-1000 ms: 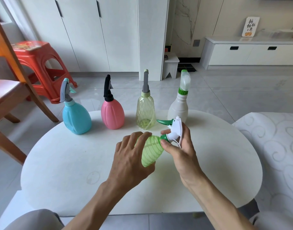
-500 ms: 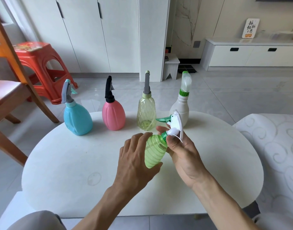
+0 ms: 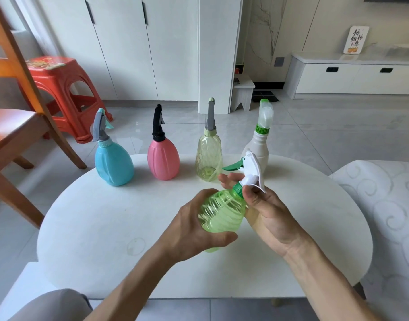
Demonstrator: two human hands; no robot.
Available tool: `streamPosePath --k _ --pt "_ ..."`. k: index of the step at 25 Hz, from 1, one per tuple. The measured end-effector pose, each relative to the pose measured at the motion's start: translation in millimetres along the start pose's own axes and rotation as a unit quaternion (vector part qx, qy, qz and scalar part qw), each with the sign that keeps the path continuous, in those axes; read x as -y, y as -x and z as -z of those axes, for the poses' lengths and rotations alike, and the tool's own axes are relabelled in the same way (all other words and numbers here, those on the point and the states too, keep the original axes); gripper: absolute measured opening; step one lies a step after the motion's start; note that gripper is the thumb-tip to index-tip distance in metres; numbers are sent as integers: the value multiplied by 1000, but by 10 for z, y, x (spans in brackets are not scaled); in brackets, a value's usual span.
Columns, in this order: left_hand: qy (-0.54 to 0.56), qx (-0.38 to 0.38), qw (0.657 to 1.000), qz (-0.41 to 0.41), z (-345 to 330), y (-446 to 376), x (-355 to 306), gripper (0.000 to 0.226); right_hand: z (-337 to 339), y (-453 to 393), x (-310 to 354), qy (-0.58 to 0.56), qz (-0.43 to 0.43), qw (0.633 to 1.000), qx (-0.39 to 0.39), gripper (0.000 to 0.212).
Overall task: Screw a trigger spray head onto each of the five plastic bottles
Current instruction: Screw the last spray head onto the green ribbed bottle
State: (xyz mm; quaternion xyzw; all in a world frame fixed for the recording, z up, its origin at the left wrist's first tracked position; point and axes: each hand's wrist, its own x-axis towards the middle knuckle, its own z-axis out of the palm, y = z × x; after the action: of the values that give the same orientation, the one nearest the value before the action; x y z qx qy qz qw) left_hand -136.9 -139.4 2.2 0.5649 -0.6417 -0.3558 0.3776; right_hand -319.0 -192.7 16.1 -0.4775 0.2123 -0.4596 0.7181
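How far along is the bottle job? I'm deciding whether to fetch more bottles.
Four bottles stand capped at the back of the table: blue bottle, pink bottle, yellow bottle, white bottle. The fifth is in hand: the left hand grips the green bottle while the right hand works the collar under its white spray head. Only finishing that one looks left.

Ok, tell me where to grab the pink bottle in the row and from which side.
Take the pink bottle around its wide ribbed belly, coming from the near side, a grip wrapping front to back. It stands upright, with the blue bottle and yellowish bottle close on either side, so side approaches are tighter. The slim black spray head probably gives a less steady hold.
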Motion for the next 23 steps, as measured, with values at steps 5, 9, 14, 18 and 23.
streamPosePath --k 5,9,14,18,23 --pt "-62 -61 996 -20 -124 41 -10 74 -63 10 -103 29 21 997 -68 27" --pt "-38 -45 998 -11 -90 20 -55 89 -42 3 -34 -22 33 998 -38 38" --pt "116 89 989 35 40 -5 -100 89 36 -26 78 -98 4 995 27 33" --pt "122 51 990 54 -10 6 -89 77 9 -26 14 -37 2 999 -24 38" --pt "103 48 991 68 -19 0 -45 88 -35 7 -43 -2 14 997 -72 28"
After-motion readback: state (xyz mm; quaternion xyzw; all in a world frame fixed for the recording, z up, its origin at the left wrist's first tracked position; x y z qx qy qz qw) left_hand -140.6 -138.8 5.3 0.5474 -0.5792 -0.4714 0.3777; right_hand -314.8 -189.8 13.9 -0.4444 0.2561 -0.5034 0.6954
